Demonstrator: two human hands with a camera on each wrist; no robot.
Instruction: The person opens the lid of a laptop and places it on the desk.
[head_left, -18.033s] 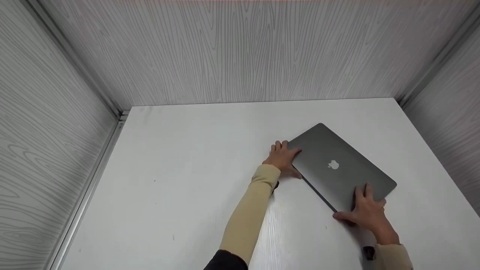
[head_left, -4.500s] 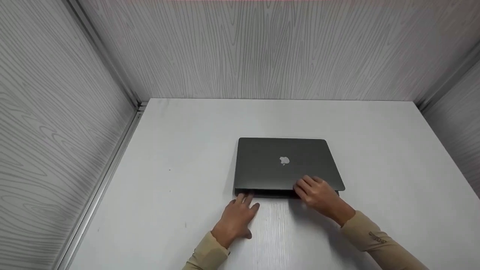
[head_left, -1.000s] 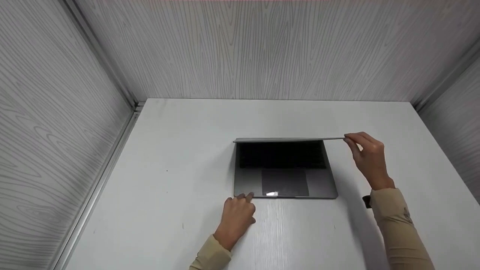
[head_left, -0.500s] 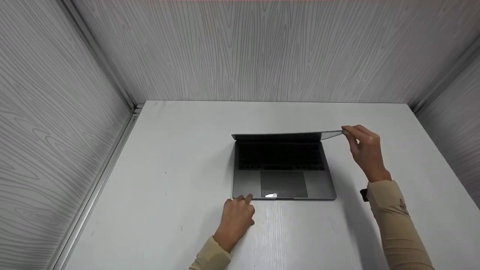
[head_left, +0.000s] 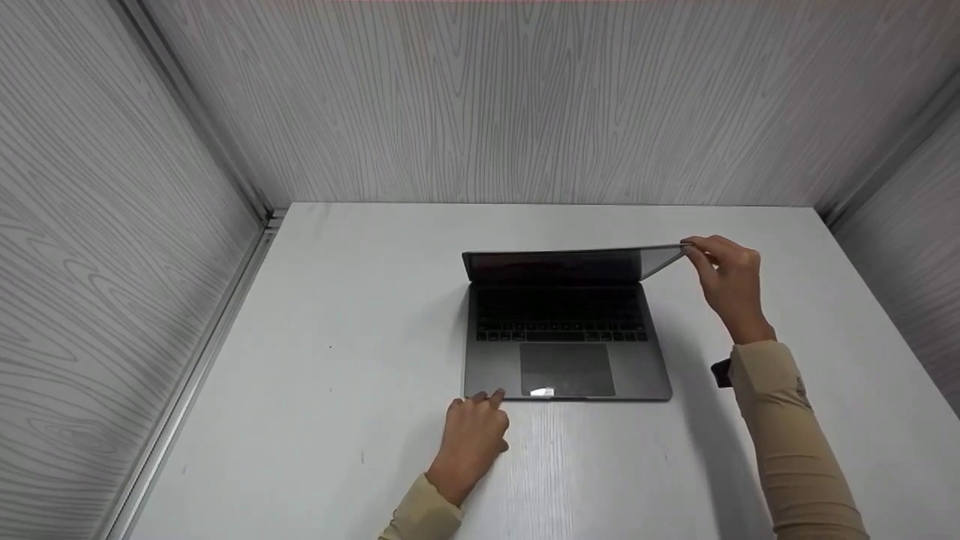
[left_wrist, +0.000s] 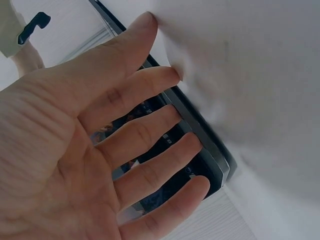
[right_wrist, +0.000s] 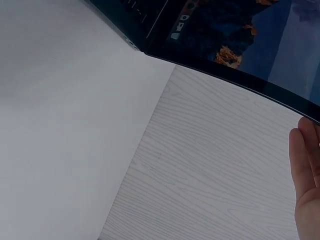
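Observation:
A grey laptop point(head_left: 491, 364) stands on the white table with its lid point(head_left: 555, 267) raised, tilted back past upright from the keyboard. My right hand point(head_left: 733, 289) pinches the lid's upper right corner between thumb and fingers. In the right wrist view the screen point(right_wrist: 240, 45) is lit with a picture, and part of the right hand point(right_wrist: 307, 195) shows at its edge. My left hand point(head_left: 472, 442) rests its fingertips on the front left corner of the laptop's base. Its fingers point(left_wrist: 145, 137) look mostly straight in the left wrist view.
The white table point(head_left: 360, 300) runs back to a grey wood-grain panel point(head_left: 480, 105). Similar panels stand at the left point(head_left: 97, 262) and right point(head_left: 907, 187). A dark device point(head_left: 721, 373) sits at the right wrist.
The laptop lay closed and angled at the right, then was squared up nearer the middle. My right hand has since lifted the lid, which tilts further back over the last second. The left hand stays put.

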